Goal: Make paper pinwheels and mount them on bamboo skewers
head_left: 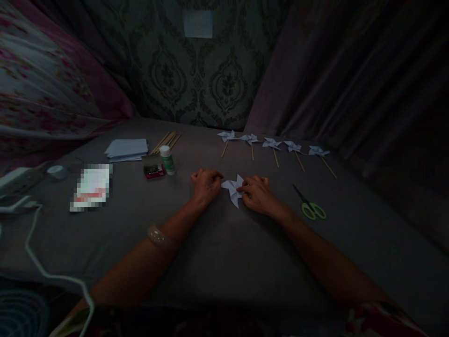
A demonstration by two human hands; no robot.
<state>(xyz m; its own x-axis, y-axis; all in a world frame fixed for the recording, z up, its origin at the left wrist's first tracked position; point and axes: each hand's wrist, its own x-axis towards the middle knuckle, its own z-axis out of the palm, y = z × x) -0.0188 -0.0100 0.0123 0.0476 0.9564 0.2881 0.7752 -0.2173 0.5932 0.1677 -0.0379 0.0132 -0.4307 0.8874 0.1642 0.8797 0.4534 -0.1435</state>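
Note:
A folded white paper pinwheel (pixel 233 191) lies on the grey cloth between my hands, with no stick visible on it. My left hand (pixel 207 185) is curled closed at its left blade; the fingertips are partly hidden. From the other side my right hand (pixel 258 194) grips the pinwheel, its index finger reaching toward the centre. Right of that hand rest scissors (pixel 309 206) with green handles. A glue bottle (pixel 167 160) with a white cap stands beyond my left hand, beside a small open red box (pixel 153 168) of dark little pieces.
Several pinwheels on sticks (pixel 272 144) lie in a row at the back right. Behind the box are a paper stack (pixel 128 149) and loose wooden sticks (pixel 166 141). At left sit a blurred-out packet (pixel 93 187), a white cap (pixel 57 172), a power strip (pixel 23 181) and a white cable (pixel 52 276).

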